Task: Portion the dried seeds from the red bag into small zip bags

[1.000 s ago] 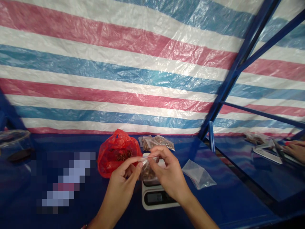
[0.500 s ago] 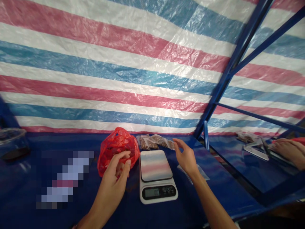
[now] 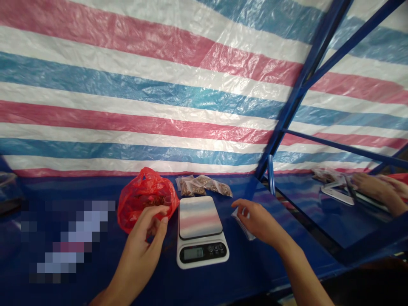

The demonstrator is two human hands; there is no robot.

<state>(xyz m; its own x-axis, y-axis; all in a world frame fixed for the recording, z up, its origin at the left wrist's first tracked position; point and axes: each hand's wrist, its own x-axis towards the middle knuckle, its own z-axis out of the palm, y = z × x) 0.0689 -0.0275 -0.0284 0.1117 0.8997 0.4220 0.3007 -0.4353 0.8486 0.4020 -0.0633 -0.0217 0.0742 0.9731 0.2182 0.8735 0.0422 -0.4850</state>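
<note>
My left hand (image 3: 143,236) hovers in front of a red plastic bag (image 3: 129,199), fingers curved, thumb a little apart, nothing visible in it. Inside the bag is some brownish dried material. A white digital kitchen scale (image 3: 200,219) stands between my hands, its pan bare and its display reading zero. My right hand (image 3: 256,221) is over some flat clear plastic bags (image 3: 244,227) to the right of the scale. Its fingers are bent and apart; whether they touch the bags is unclear. Behind the scale lie several small filled clear bags (image 3: 204,185).
A blue table (image 3: 153,280) carries everything, with a striped tarp (image 3: 159,102) behind. A blue metal frame (image 3: 287,110) rises at right. Beyond it another person's hands (image 3: 379,189) work near a white object (image 3: 338,195). A clear container (image 3: 11,191) sits far left; a blurred patch is beside it.
My right hand has drawn back from the small filled bags to above the flat clear bags. My left hand stays by the red bag. The view has shifted slightly right.
</note>
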